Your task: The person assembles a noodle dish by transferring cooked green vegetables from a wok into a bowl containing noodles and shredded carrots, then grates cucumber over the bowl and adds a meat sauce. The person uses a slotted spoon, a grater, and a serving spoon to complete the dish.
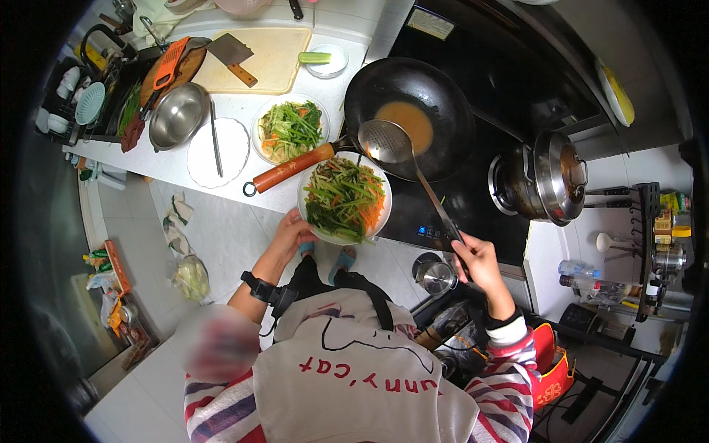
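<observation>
My left hand [293, 229] grips the near left rim of a white plate heaped with cut green vegetables and orange shreds [343, 196]. The plate is held in front of the stove, beside the wok's wooden handle [292, 170]. In my right hand [478, 260] is the long handle of a metal skimmer [384, 140]. Its perforated head is over the near left part of a black wok [447, 96], with a few orange bits on it. Brownish liquid [415, 124] lies in the wok's bottom, partly hidden by the skimmer.
Left of the wok stands another plate of cut vegetables [292, 129]. Beyond it lie a cutting board [284, 55] and a cleaver [230, 52]. A steel bowl [177, 114] and a white plate with chopsticks [230, 151] are further left. A lidded pot [557, 177] occupies the stove's right side.
</observation>
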Tool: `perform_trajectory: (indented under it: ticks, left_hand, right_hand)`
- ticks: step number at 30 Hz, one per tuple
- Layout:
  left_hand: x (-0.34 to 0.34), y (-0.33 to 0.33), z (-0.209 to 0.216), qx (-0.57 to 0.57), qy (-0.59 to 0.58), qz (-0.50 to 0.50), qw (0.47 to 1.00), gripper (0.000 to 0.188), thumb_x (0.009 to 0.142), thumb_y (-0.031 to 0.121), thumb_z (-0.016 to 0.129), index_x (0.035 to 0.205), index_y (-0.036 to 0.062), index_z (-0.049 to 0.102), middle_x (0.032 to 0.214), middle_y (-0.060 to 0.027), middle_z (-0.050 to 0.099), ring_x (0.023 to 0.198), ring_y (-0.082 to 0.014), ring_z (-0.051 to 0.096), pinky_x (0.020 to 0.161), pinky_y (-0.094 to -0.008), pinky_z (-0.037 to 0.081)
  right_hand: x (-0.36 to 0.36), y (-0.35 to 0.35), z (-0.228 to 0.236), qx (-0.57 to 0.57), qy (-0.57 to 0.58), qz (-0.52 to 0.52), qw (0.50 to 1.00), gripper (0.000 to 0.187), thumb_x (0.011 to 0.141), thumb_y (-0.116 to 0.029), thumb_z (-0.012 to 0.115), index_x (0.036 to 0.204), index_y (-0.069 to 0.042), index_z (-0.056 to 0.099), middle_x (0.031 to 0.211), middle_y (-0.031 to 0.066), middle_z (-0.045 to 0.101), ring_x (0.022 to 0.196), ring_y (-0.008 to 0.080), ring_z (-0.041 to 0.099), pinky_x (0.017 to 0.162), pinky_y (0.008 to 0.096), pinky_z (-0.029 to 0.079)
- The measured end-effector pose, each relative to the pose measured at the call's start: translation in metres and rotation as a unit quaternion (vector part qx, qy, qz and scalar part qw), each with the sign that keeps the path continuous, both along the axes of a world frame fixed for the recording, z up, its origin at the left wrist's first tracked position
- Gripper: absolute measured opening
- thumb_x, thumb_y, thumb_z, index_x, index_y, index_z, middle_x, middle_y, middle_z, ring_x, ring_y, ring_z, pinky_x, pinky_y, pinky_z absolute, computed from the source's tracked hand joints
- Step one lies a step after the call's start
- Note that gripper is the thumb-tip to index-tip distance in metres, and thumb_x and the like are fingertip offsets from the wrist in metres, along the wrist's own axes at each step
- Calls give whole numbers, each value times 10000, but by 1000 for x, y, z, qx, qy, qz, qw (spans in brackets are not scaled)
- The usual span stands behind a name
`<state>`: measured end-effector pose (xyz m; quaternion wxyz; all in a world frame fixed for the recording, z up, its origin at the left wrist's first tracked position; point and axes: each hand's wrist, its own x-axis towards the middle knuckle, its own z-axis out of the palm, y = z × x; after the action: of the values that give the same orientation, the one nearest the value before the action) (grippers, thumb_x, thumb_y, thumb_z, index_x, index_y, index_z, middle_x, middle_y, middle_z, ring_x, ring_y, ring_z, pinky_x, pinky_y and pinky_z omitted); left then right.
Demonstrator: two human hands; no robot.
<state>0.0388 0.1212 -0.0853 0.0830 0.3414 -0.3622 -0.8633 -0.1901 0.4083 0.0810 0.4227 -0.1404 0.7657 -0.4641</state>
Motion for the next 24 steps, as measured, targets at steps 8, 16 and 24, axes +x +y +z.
perform_trajectory:
  ticks: [8,16,24]
  left_hand:
    - [1,-1,1,2,0,-3,1000,311,790,-3,501,1099,26,487,996,-106,623,850,-198,640,728,-341,555]
    - [4,4,3,11,-14,-11,1000,295,798,-12,512,1090,29,503,1004,-106,620,828,-188,636,703,-316,557]
    - [0,15,1,1,-15,-30,999,412,798,-5,483,1208,18,445,1023,-110,621,819,-172,639,711,-304,550]
  right_hand:
    - [12,48,59,44,-42,-4,998,298,920,-61,509,1209,-3,553,605,-2,500,389,63,429,371,189,322]
    - [42,56,33,12,408,179,895,416,772,-38,669,1172,14,567,789,213,627,643,347,637,581,344,509]
    - [28,74,29,30,425,190,885,439,772,-29,663,1199,-8,561,749,182,617,605,316,621,555,330,494]
